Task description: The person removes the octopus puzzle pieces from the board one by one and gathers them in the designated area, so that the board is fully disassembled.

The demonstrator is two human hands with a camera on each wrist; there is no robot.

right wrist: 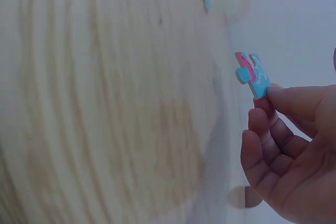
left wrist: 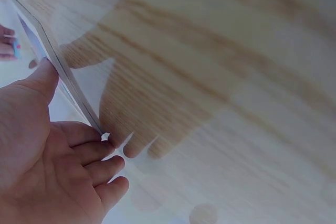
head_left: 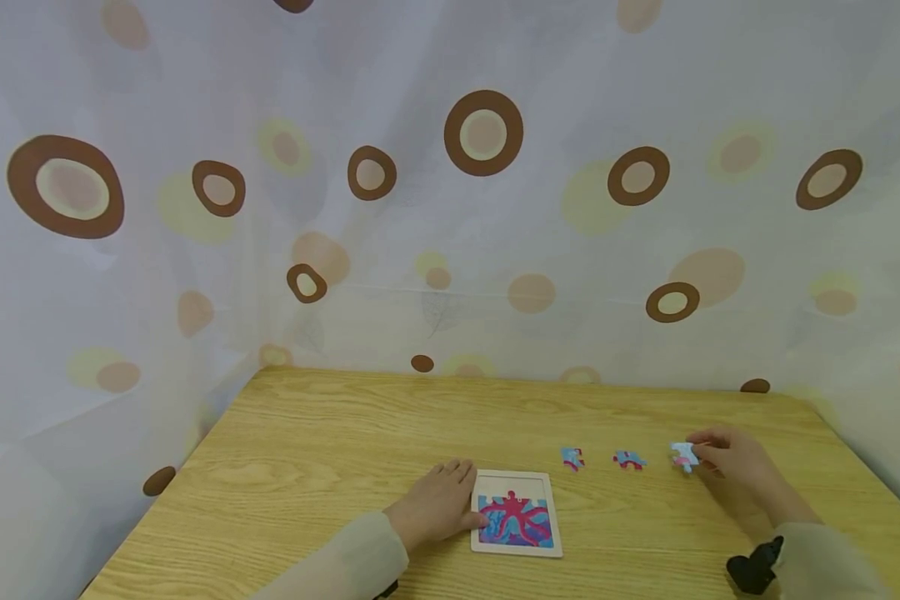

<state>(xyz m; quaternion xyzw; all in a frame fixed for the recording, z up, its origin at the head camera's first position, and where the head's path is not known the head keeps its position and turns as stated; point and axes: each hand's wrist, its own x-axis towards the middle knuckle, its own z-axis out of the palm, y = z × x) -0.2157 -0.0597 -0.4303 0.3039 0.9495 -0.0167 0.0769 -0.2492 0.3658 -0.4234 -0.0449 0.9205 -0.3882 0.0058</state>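
My right hand (head_left: 738, 460) pinches a light-blue and pink jigsaw piece (right wrist: 253, 76) by one corner, between thumb and fingers. The piece appears raised off the table in the right wrist view. My left hand (head_left: 438, 502) lies along the left side of a pale-framed puzzle tray (head_left: 555, 533), its thumb over the rim and its fingers extended along the edge. Inside the tray, a partly assembled octopus picture (head_left: 516, 523) fills the lower part; the upper strip shows bare backing. Two loose jigsaw pieces, one nearer the tray (head_left: 572, 457) and another (head_left: 629, 460), lie between tray and right hand.
The wood-grain table (head_left: 330, 450) stretches out under both hands. Behind it and at its sides hangs a pale curtain (head_left: 390, 325) printed with brown and beige circles. A black strap-like item (head_left: 753, 568) sits at my right wrist.
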